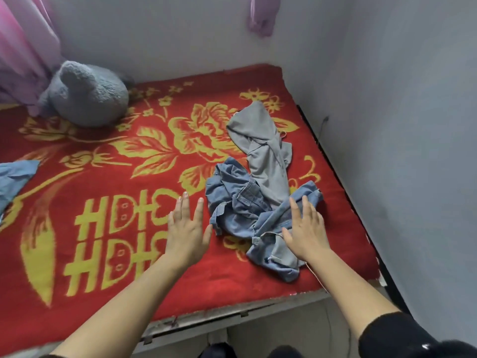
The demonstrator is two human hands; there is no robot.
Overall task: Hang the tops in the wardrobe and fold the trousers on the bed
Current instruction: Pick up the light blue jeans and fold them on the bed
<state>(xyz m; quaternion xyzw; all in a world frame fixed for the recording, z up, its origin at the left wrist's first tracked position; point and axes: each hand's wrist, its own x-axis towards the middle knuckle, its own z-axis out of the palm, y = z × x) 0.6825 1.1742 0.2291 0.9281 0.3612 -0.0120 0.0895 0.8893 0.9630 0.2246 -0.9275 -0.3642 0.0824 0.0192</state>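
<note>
A crumpled pair of blue denim trousers (240,205) lies on the red bed (108,254) near its right front corner. A grey garment (263,151) stretches from under the denim toward the wall. My left hand (188,228) hovers with straight fingers over the blanket, just left of the denim. My right hand (304,228) lies flat, fingers spread, on the denim's right part. Neither hand grips anything.
A grey plush toy (85,96) sits at the bed's back left. Another blue garment (13,179) pokes in at the left edge. Pink curtains (23,42) hang at the far left. Grey walls close in behind and on the right.
</note>
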